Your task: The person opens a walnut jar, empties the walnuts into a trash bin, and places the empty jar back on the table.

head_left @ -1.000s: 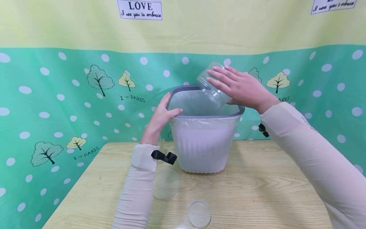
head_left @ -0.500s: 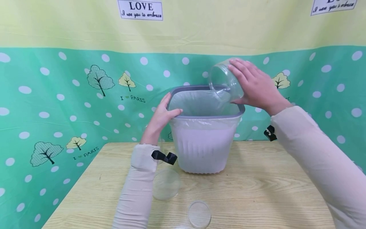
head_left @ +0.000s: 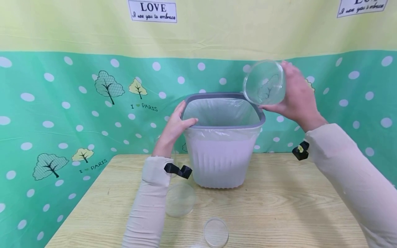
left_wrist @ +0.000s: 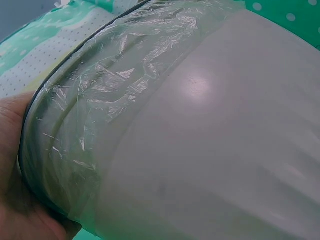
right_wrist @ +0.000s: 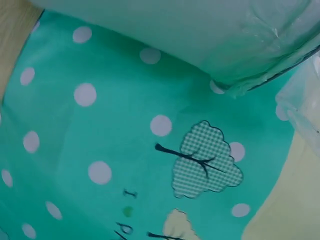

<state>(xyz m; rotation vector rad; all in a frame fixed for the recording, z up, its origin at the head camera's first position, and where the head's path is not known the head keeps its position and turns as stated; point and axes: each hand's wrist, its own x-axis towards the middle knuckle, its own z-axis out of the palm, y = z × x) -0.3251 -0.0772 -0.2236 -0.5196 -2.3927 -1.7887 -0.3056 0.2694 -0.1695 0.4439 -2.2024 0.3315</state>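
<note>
A pale trash can (head_left: pixel 221 158) with a grey rim and a clear plastic liner stands upright on the table. My left hand (head_left: pixel 174 125) grips its left rim, thumb over the front edge; in the left wrist view the hand (left_wrist: pixel 20 185) curves round that rim. My right hand (head_left: pixel 299 94) holds a clear plastic jar (head_left: pixel 264 82), lidless and tipped on its side, above the can's right rim. The jar looks see-through, with nothing visible inside. Part of the jar (right_wrist: pixel 305 102) shows at the right edge of the right wrist view, where the hand is out of sight.
Two clear round discs lie on the wooden table (head_left: pixel 279 213): a larger one (head_left: pixel 180 199) beside my left forearm and a smaller one (head_left: pixel 216 232) nearer the front. Some clear object behind the left wrist is mostly hidden. A patterned cloth (head_left: pixel 62 103) hangs behind.
My right hand has moved the jar right, away from over the can's opening, and turned it from mouth-down to mouth facing left and toward me. The left hand has stayed put.
</note>
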